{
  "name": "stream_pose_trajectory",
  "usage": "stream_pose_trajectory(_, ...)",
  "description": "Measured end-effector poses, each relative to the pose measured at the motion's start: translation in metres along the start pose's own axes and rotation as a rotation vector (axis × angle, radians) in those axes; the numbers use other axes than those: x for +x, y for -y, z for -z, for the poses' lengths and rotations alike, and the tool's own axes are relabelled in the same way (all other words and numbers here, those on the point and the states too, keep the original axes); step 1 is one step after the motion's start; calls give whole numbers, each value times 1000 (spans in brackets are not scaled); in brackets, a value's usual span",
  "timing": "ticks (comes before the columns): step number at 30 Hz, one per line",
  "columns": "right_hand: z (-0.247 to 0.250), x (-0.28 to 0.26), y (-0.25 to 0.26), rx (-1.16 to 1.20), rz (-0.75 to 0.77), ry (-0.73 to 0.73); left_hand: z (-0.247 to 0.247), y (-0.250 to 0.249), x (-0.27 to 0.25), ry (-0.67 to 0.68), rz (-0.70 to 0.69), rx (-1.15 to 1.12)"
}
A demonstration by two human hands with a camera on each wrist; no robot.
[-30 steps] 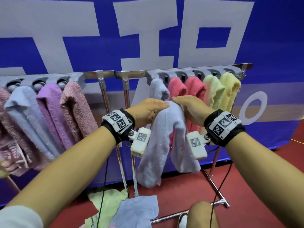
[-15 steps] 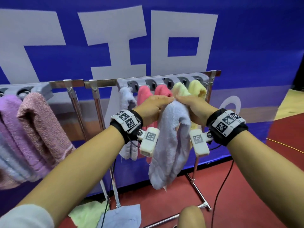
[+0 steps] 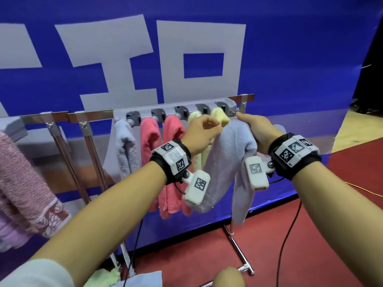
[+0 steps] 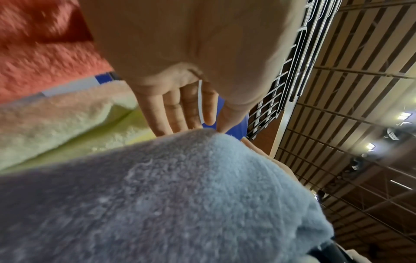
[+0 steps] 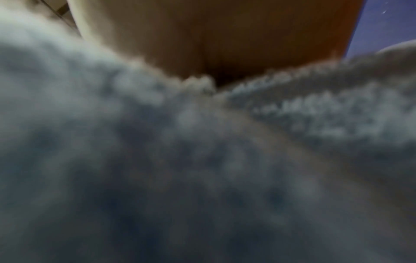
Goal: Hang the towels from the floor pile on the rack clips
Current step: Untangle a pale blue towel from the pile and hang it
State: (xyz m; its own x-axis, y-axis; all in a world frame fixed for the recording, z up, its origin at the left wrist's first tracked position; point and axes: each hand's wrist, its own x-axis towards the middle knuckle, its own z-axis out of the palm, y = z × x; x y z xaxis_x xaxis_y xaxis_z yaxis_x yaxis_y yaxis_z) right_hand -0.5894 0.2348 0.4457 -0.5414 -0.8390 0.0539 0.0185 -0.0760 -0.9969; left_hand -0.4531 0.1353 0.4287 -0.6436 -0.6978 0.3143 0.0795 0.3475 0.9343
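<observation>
Both hands hold a pale blue towel (image 3: 228, 158) up at the right end of the rack (image 3: 176, 108); the left hand (image 3: 200, 132) pinches its top fold, the right hand (image 3: 258, 131) grips the other side; the hanging step seems underway; next, the fold likely needs pushing into a free clip, though every visible one looks taken.

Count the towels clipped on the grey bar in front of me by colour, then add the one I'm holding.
On the grey clip bar:
Pale blue towel: 1
Pink towels: 2
Yellow towels: 2
Held pale blue towel, in the left hand and right hand: 1
Total: 6
</observation>
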Motion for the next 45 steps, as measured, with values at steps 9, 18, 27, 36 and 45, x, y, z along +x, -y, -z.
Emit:
stream_pose_trajectory(9,65,33,9,15,63,-160,-48,9,28,46,3,-80)
stream_pose_trajectory(18,82,81,18,-120,106,-191,-84,28,57,185,49,-103)
stream_pose_trajectory(27,56,143,26,-235,11,-60,-96,46,77,53,50,-11)
stream_pose_trajectory(36,61,189,8,-387,32,-124,-102,60,96,47,90,-28)
stream_pose_trajectory(45,78,187,-41,-375,63,-104,-107,75,108,92,121,-153)
